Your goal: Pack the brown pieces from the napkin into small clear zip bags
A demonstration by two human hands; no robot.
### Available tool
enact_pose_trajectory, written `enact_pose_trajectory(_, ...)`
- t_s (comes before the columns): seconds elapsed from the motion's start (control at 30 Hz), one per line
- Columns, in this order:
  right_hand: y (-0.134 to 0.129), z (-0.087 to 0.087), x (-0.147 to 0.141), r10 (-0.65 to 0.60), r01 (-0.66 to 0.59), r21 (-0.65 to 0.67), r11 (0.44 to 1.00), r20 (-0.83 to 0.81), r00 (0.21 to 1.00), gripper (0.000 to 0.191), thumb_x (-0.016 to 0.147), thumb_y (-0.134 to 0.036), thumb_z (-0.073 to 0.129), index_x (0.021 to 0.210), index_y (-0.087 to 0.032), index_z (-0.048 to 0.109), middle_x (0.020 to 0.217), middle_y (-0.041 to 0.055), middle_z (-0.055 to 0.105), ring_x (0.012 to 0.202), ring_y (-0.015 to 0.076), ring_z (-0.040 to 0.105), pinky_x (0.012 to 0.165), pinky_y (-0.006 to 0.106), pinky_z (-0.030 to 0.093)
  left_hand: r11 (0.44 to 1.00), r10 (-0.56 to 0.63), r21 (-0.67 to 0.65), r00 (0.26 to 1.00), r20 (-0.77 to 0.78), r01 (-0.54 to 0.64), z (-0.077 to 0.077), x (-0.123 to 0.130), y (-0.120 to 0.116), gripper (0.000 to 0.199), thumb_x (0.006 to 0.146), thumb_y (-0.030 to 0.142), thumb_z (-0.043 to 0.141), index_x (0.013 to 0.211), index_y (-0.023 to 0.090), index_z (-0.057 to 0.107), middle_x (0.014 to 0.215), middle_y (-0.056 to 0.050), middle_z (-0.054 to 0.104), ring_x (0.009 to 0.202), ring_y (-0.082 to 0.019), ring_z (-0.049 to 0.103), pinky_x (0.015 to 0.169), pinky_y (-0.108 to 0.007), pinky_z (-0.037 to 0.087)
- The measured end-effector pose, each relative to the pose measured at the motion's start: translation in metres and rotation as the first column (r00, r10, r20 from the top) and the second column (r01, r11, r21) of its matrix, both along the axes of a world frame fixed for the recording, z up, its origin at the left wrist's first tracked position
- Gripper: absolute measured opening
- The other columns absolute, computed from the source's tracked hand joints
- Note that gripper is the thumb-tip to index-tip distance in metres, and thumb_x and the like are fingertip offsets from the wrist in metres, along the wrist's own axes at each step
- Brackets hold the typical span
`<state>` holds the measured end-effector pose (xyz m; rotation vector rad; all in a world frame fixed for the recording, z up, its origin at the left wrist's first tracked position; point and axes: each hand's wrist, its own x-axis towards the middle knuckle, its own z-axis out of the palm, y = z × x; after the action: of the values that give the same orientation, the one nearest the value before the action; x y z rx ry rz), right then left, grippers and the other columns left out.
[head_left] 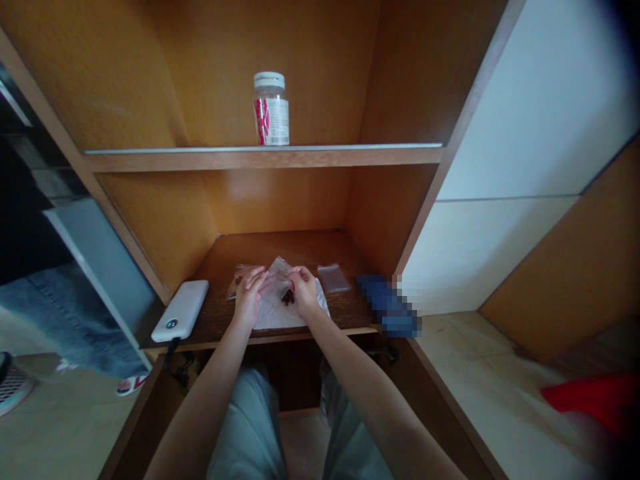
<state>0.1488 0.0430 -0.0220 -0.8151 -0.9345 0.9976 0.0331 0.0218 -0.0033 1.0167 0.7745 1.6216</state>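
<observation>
A small clear plastic bag (279,268) is held up between my two hands over a white paper sheet (270,318). My right hand (304,291) pinches the bag's right side with closed fingers. At its left side, my left hand (247,297) has its fingers bent against the plastic; their tips are hard to make out. Several small dark brown pieces (288,297) show just below the bag, beside my right hand; whether they lie inside it or on the paper I cannot tell. Partly behind my left hand lies another clear bag (233,288) with brownish contents.
A flat clear zip bag (334,278) lies to the right on the brown shelf (220,320). A white power bank (181,312) with a cable sits at the left edge. At the right edge is a pixelated blue object (387,303). A white-capped bottle (271,113) stands on the upper shelf.
</observation>
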Motion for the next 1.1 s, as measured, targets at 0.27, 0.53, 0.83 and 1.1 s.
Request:
enact_pose_trajectory(0.27, -0.007, 0.007, 0.001, 0.078, -0.085, -0.055, 0.995, -0.111, 0.991, 0.012, 0.067, -0.024, 0.049, 0.056, -0.021, 0.046, 0.044, -0.0071, 0.038, 0.038, 0.0085, 0.031, 0.038, 0.022, 0.025, 0.999, 0.051, 0.002, 0.935, -0.35, -0.054, -0.004, 0.003, -0.004, 0.019, 0.063, 0.032, 0.068, 0.073, 0.016, 0.065, 0.071, -0.004, 0.066, 0.067, -0.018, 0.062, 0.069, -0.031, 0.047)
enact_pose_trajectory(0.53, -0.01, 0.007, -0.002, 0.129, -0.129, -0.023, 0.991, 0.003, 0.992, 0.015, 0.065, -0.026, 0.048, 0.052, -0.021, 0.045, 0.047, -0.0047, 0.042, 0.043, 0.0092, 0.036, 0.04, 0.021, 0.027, 0.993, 0.086, -0.055, 0.967, -0.239, -0.102, 0.001, 0.004, -0.006, 0.019, 0.059, 0.031, 0.07, 0.07, 0.017, 0.063, 0.067, 0.0, 0.064, 0.057, -0.012, 0.058, 0.053, -0.022, 0.047)
enact_pose_trajectory(0.83, -0.01, 0.008, -0.003, 0.073, -0.074, 0.013, 0.997, 0.04, 0.997, 0.014, 0.069, -0.028, 0.049, 0.057, -0.02, 0.053, 0.053, -0.0025, 0.052, 0.051, 0.0114, 0.046, 0.048, 0.022, 0.036, 0.99, 0.094, -0.091, 0.982, -0.162, -0.109, -0.005, 0.0, -0.001, 0.029, 0.06, 0.037, 0.067, 0.079, 0.015, 0.062, 0.079, -0.003, 0.066, 0.056, -0.012, 0.06, 0.05, -0.023, 0.049)
enact_pose_trajectory(1.1, -0.012, 0.012, -0.002, 0.101, -0.106, 0.073, 0.992, 0.071, 0.992, 0.018, 0.071, -0.027, 0.048, 0.055, -0.019, 0.053, 0.053, -0.0023, 0.05, 0.049, 0.0108, 0.043, 0.048, 0.022, 0.035, 0.986, 0.108, -0.11, 0.986, -0.126, -0.122, -0.007, -0.001, 0.002, 0.031, 0.062, 0.037, 0.065, 0.08, 0.013, 0.061, 0.072, -0.004, 0.066, 0.05, -0.011, 0.058, 0.047, -0.023, 0.047)
